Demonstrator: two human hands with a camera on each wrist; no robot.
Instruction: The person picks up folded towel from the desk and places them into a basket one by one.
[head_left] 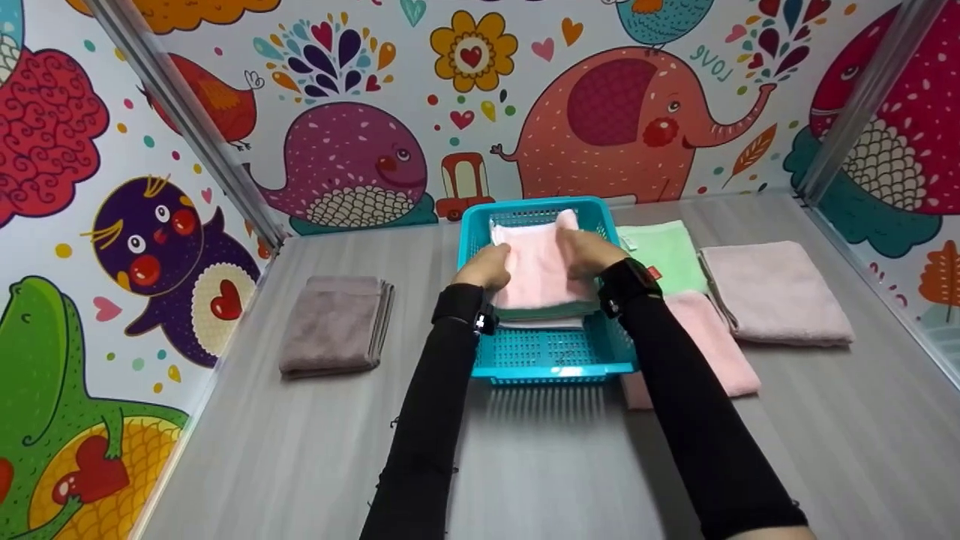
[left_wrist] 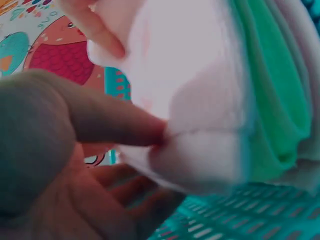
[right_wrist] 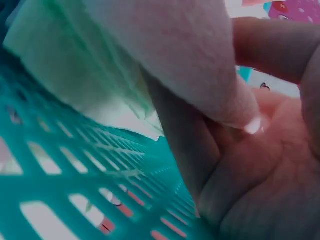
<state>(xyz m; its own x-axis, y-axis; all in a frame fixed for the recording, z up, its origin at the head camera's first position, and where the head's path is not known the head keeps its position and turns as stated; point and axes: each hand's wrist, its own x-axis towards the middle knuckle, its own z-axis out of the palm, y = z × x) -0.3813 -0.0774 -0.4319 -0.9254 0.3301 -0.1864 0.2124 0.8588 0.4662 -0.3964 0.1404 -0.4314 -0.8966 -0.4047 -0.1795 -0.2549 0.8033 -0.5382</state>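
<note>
A folded pink towel (head_left: 536,274) lies over a stack inside the turquoise plastic basket (head_left: 555,373). My left hand (head_left: 487,268) pinches its left edge, with the thumb on top and the other fingers underneath in the left wrist view. On the opposite edge, my right hand (head_left: 589,253) grips the same towel; the right wrist view has its fingers beneath the pink cloth (right_wrist: 190,55). Under it, a green towel (left_wrist: 275,100) shows in folded layers, with a pale one (head_left: 540,323) lower down. The far corner of the pink towel stands up near my right fingers.
A folded grey-brown towel (head_left: 334,322) lies left of the basket. To the right are a light green towel (head_left: 664,251), a large pale pink one (head_left: 776,289) and a smaller pink one (head_left: 712,345), partly behind my right sleeve. Cartoon-printed panels (head_left: 480,112) enclose the table's back and sides.
</note>
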